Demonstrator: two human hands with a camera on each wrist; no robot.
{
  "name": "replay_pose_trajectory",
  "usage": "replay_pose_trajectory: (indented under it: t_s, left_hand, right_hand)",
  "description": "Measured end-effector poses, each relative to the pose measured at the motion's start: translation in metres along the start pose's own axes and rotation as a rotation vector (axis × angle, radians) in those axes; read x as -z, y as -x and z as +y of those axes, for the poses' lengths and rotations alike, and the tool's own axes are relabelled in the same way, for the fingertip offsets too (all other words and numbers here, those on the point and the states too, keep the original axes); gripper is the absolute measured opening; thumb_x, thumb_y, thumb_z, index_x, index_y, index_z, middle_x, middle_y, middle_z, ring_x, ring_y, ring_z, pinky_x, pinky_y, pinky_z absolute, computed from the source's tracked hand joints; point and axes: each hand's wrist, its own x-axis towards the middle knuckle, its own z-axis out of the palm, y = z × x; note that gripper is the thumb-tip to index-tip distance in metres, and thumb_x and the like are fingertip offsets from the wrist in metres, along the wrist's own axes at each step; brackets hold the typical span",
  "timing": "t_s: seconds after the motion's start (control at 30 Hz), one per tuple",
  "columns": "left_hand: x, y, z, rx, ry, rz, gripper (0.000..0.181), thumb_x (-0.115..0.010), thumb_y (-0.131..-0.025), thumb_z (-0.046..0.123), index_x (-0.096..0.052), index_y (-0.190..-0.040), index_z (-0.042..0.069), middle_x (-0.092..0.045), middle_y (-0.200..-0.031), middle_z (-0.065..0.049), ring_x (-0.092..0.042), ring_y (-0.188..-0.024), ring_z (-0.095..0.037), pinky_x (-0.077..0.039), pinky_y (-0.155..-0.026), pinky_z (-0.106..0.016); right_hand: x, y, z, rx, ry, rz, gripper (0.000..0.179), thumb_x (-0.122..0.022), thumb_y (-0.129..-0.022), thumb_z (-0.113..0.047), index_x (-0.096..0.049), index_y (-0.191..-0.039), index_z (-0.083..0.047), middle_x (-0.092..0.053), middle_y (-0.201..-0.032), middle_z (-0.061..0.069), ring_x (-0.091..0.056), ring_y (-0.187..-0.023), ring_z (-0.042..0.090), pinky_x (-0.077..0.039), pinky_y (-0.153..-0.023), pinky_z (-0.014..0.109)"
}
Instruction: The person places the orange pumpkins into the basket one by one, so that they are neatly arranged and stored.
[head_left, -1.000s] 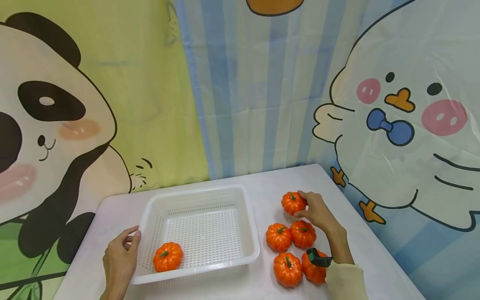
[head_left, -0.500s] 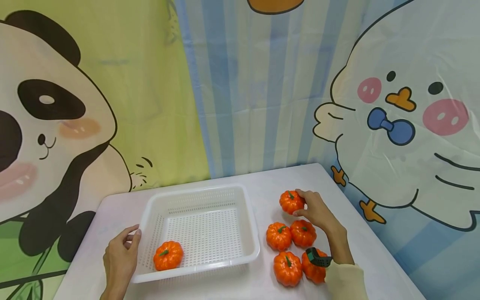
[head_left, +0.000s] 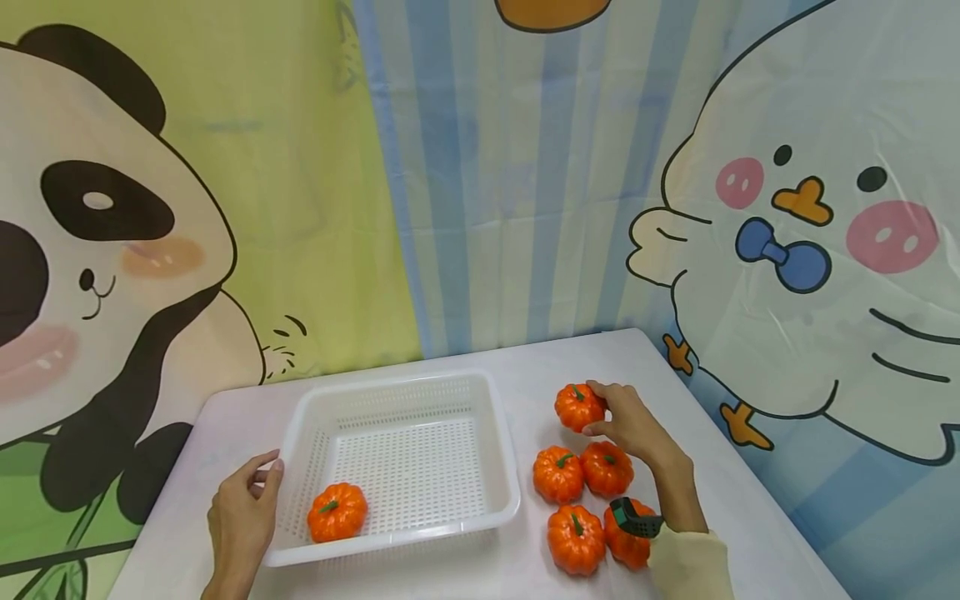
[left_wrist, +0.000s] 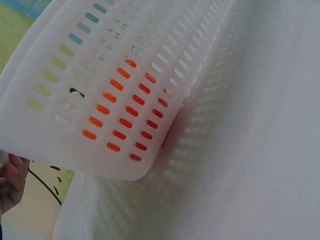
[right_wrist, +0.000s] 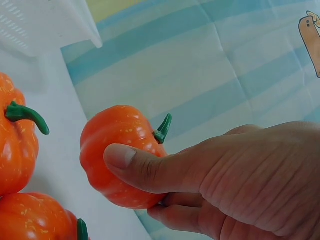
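Pumpkin (head_left: 577,408) sits pinched between thumb and fingers of right hand (head_left: 633,423); basket (head_left: 420,475) lies leftward, between the hands. Left hand (head_left: 242,518) is nearer basket, at its side; whether gripping, cannot tell.

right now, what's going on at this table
A person's right hand holds a small orange pumpkin between thumb and fingers, outside the white basket. The left hand is at the basket's left rim. One pumpkin sits in the basket, and four other pumpkins are on the table to its right.
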Motion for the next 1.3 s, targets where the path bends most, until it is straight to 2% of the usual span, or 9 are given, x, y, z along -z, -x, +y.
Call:
replay_pose_trajectory:
  t_s: [0.63, 1.3]
  left_hand:
    - [0.000, -0.002, 0.001, -0.003, 0.001, 0.001, 0.035, -0.065, -0.109, 0.020, -0.072, -0.137, 0.000, -0.079, -0.105, -0.029, -0.062, -0.067, -0.020, -0.039, -0.063, -0.031]
    - [0.000, 0.002, 0.002, -0.006, 0.012, 0.004, 0.035, -0.065, -0.109, 0.020, -0.072, -0.136, 0.000, -0.079, -0.105, -0.028, -0.061, -0.069, -0.019, -0.039, -0.063, -0.030]
  right_hand:
    - [0.000, -0.002, -0.009, -0.028, -0.002, -0.037, 0.077, -0.086, -0.093, -0.009, -0.049, -0.159, 0.006, -0.067, -0.145, 0.026, -0.055, -0.131, 0.042, -0.046, -0.117, 0.066]
    - [0.003, 0.000, -0.024, -0.012, -0.006, -0.065, 0.079, -0.085, -0.094, -0.009, -0.047, -0.162, 0.003, -0.066, -0.146, 0.023, -0.053, -0.135, 0.042, -0.045, -0.118, 0.066]
